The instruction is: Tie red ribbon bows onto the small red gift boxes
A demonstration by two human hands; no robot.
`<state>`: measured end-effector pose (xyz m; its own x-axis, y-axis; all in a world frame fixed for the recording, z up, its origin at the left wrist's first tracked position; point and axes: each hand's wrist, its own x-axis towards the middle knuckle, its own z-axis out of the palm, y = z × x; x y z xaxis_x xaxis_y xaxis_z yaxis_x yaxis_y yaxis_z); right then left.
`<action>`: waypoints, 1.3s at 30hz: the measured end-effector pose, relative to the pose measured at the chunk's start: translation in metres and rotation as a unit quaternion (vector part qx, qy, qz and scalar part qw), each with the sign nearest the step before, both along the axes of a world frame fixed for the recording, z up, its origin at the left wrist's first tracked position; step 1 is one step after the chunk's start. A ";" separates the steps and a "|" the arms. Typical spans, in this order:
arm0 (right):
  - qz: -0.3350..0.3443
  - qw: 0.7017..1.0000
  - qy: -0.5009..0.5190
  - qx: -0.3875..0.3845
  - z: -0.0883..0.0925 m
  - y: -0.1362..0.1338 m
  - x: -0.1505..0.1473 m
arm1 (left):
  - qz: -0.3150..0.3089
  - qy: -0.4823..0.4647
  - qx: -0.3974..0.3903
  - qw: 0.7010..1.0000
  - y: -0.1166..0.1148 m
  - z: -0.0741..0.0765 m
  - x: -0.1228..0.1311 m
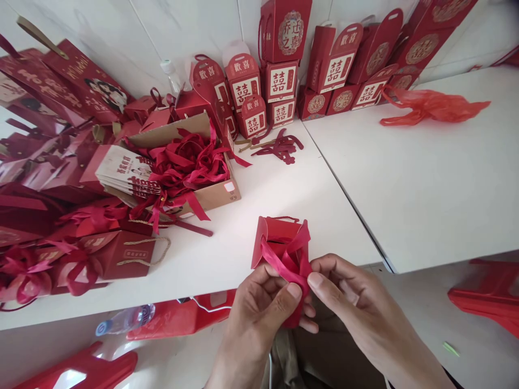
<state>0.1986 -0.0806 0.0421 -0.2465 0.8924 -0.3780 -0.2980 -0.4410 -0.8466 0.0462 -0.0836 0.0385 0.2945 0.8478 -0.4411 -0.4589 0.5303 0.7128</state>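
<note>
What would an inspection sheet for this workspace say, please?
Surface: white table, with a second tabletop abutting it on the right.
Job's things: small red box at the near edge, red ribbon across its top.
Clutter: cardboard carton of ribbons, stacked red boxes along the wall, red plastic bag.
Hands: left hand and right hand both pinch the red ribbon with their fingers.
Cables: white cord under the table.
Surroundings: tiled wall, water bottle and red stool below.

Hidden: gift box (278,237) base behind hands (259,310); water bottle (125,320) half.
</note>
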 end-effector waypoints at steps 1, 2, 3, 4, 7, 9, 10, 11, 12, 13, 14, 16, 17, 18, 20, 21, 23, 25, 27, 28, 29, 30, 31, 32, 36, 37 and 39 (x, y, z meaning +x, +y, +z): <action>-0.001 1.000 0.013 -0.003 -0.001 0.000 0.000 | -0.003 -0.002 0.000 1.000 0.000 0.000 0.000; 0.000 1.000 0.021 -0.005 -0.001 0.001 -0.001 | -0.005 -0.002 -0.001 1.000 0.001 0.000 0.000; 0.002 1.000 0.023 -0.005 -0.001 0.001 -0.001 | -0.005 0.001 -0.002 1.000 0.001 0.000 0.000; 0.007 1.000 0.019 -0.004 -0.001 0.001 -0.001 | -0.003 0.005 -0.003 1.000 0.001 0.000 0.000; 0.022 1.000 -0.009 -0.002 0.001 0.001 0.001 | 0.009 0.010 0.000 1.000 0.000 0.000 0.000; 0.026 0.999 -0.020 -0.003 0.003 0.002 0.001 | 0.011 0.005 0.004 1.000 0.000 -0.001 -0.001; 0.026 0.999 -0.022 -0.004 0.004 0.003 0.001 | 0.010 0.002 0.006 1.000 0.000 -0.001 -0.001; 0.026 0.999 -0.023 -0.004 0.004 0.003 0.002 | 0.009 0.002 0.007 1.000 0.000 -0.002 -0.002; 0.027 0.999 -0.024 -0.005 0.004 0.003 0.001 | 0.009 0.001 0.008 1.000 0.001 -0.002 -0.002; 0.027 0.999 -0.025 -0.005 0.004 0.003 0.001 | 0.008 0.000 0.008 1.000 0.001 -0.002 -0.002; 0.027 0.999 -0.025 -0.005 0.004 0.004 0.001 | 0.010 0.002 0.007 1.000 0.001 -0.002 -0.002; 0.028 0.999 -0.024 -0.006 0.003 0.004 0.001 | 0.012 0.008 0.004 1.000 0.002 -0.002 -0.002; 0.028 0.999 -0.020 -0.007 0.003 0.004 0.001 | 0.014 0.011 0.003 1.000 0.002 -0.002 -0.002; 0.027 0.999 -0.016 -0.009 0.003 0.004 0.002 | 0.014 0.013 0.001 1.000 0.002 -0.001 -0.002; 0.027 1.000 -0.008 -0.015 0.003 0.004 0.002 | 0.018 0.018 -0.004 1.000 0.002 -0.001 -0.001; 0.026 0.999 -0.007 -0.018 0.003 0.005 0.002 | 0.020 0.020 -0.007 1.000 0.001 0.000 -0.001; 0.024 0.999 -0.011 -0.022 0.004 0.005 0.002 | 0.025 0.024 -0.013 0.999 0.001 0.001 0.000; 0.020 0.999 -0.016 -0.023 0.006 0.005 0.002 | 0.029 0.024 -0.015 0.999 0.001 0.002 0.001; 0.016 0.999 -0.020 -0.024 0.008 0.005 0.001 | 0.031 0.017 -0.016 0.999 0.000 0.003 0.001; 0.015 0.999 -0.022 -0.026 0.008 0.005 0.001 | 0.031 0.012 -0.015 0.999 0.000 0.003 0.001; 0.014 0.999 -0.025 -0.028 0.009 0.006 0.001 | 0.032 0.008 -0.014 0.999 -0.001 0.003 0.001; 0.014 0.999 -0.027 -0.029 0.009 0.006 0.001 | 0.034 0.005 -0.015 0.999 -0.002 0.002 0.001; 0.014 0.999 -0.030 -0.030 0.009 0.006 0.000 | 0.035 0.001 -0.017 0.999 -0.002 0.001 0.001; 0.014 0.999 -0.031 -0.030 0.009 0.006 0.000 | 0.037 -0.003 -0.021 0.999 -0.003 0.000 0.001; 0.015 0.999 -0.036 -0.030 0.009 0.005 0.000 | 0.062 -0.014 -0.041 0.997 -0.006 -0.004 0.001; 0.014 0.999 -0.039 -0.030 0.009 0.005 0.000 | 0.068 -0.014 -0.043 0.997 -0.007 -0.004 0.001; 0.009 0.998 -0.048 -0.028 0.009 0.005 0.000 | 0.088 -0.010 -0.046 0.995 -0.009 -0.004 0.002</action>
